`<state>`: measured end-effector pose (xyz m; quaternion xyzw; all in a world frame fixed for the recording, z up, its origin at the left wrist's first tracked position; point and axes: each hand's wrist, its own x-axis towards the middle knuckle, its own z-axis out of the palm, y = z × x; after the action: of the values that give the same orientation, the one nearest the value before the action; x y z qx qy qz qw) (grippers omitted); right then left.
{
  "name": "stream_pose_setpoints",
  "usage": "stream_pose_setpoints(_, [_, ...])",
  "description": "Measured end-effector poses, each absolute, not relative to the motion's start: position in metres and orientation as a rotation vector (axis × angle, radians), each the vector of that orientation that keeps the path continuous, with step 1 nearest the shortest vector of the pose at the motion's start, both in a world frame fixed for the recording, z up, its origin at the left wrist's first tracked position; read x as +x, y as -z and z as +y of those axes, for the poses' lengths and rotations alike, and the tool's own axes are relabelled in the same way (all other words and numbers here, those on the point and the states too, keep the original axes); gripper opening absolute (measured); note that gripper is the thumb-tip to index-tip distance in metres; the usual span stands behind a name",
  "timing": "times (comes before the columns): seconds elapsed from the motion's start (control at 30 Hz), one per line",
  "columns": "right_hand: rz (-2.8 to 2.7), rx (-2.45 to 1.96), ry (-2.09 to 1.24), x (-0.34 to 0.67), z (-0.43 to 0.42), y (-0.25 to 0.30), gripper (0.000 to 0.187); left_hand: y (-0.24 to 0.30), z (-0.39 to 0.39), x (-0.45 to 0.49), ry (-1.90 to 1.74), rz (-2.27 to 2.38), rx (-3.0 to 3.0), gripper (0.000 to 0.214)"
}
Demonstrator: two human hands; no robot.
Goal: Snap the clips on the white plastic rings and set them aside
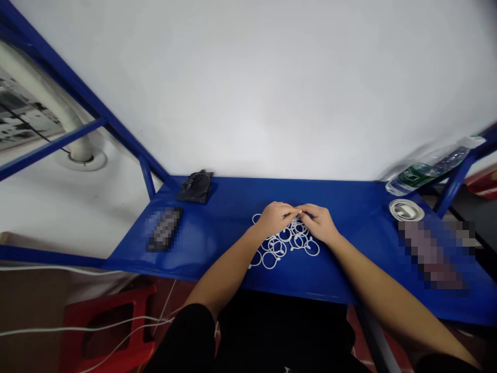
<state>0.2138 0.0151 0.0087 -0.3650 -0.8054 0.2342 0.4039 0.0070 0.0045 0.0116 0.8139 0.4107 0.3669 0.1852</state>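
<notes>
White plastic rings, several of them with small tabs, lie in a loose pile on the blue table. Over the far side of this pile, my left hand and my right hand meet at the fingertips. Between the pinched fingers shows a small white end of a white plastic ring; the fingers cover most of it. Both hands are closed on it, thumbs against forefingers. Some rings are partly hidden beneath the hands.
A crumpled black bag and a blurred dark object lie at left. At right are a leaning plastic bottle, a coiled white cable and a pixelated item. Blue frame bars flank the table; a red stool stands below left.
</notes>
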Motion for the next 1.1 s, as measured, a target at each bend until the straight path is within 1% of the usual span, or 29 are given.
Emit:
stream_pose_setpoints(0.2, [-1.987, -1.018, -0.608, 0.214, 0.018, -0.006, 0.028, -0.012, 0.004, 0.009, -0.925, 1.141, 2.290, 0.022])
stream_pose_setpoints(0.43, [-1.831, -1.074, -0.698, 0.211, 0.021, 0.000, 0.026, -0.014, 0.004, 0.008, -0.959, 1.175, 2.242, 0.024])
stream_pose_setpoints(0.63, [-1.794, -1.056, -0.642, 0.213, 0.020, -0.001, 0.025, -0.022, 0.008, -0.001, -1.035, 1.378, 2.188, 0.022])
stream_pose_setpoints(0.83, [-1.816, -1.060, -0.612, 0.214, 0.022, -0.002, 0.028, -0.022, 0.014, -0.010, -0.978, 1.403, 2.279, 0.012])
stream_pose_setpoints(0.97, [-1.868, -1.062, -0.517, 0.217, 0.024, -0.003, 0.030, -0.015, 0.018, -0.017, -0.972, 1.476, 2.314, 0.012])
stream_pose_setpoints(1.1, [-1.938, -1.083, -0.476, 0.223, 0.030, -0.001, 0.027, -0.009, 0.025, -0.025, -0.945, 1.613, 2.282, 0.013])
